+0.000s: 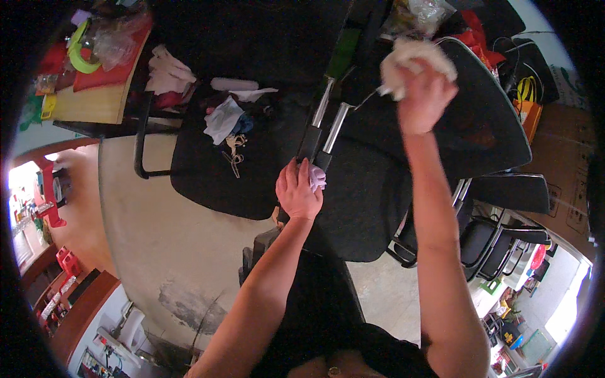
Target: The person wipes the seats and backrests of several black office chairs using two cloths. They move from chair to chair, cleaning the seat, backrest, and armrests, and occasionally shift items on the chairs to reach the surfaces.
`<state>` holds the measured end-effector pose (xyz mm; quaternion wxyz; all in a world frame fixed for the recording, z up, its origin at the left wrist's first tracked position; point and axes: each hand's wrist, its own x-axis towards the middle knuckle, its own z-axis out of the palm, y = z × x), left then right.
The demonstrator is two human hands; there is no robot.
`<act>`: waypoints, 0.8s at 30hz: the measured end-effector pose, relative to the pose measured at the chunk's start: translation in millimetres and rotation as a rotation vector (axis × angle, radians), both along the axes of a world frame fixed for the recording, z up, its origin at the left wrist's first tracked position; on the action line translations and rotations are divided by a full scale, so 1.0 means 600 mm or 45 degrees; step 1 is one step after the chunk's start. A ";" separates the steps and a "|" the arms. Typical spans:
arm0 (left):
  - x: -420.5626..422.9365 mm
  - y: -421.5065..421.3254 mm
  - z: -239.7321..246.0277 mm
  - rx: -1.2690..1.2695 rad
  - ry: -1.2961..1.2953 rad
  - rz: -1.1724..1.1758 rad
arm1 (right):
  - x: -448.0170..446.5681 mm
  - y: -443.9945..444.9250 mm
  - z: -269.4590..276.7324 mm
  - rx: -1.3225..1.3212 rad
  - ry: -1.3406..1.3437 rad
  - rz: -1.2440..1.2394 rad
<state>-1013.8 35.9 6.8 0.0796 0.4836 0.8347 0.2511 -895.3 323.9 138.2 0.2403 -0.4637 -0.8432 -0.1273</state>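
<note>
My left hand [300, 193] rests on the end of a black chair armrest [309, 141], its fingers curled round a bunched lilac cloth [317, 178]. Part of that cloth is hidden under the fingers. Farther out to the right, my right hand [425, 97] grips a crumpled cream cloth [399, 59] in front of a black chair back [472, 108]. The right hand is a little blurred. Beside the first armrest runs a second one with a chrome section [338, 127]. Below them lies a black chair seat [359, 203].
On the left chair seat [203, 175] lie a white cloth [224, 120], a tangled cord [235, 149] and other fabric. A wooden table [94, 108] holding bags stands at upper left. Several chairs [482, 236] and a large cardboard box [557, 179] are at right.
</note>
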 end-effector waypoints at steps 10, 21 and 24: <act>0.000 0.003 -0.004 -0.016 0.052 -0.001 | 0.117 -0.099 0.006 -0.219 0.499 0.399; 0.000 0.008 -0.013 0.017 0.273 0.022 | 0.024 0.087 0.150 0.187 0.036 0.127; 0.000 0.009 -0.005 0.041 0.243 0.015 | 0.129 0.115 0.149 0.173 -0.058 0.092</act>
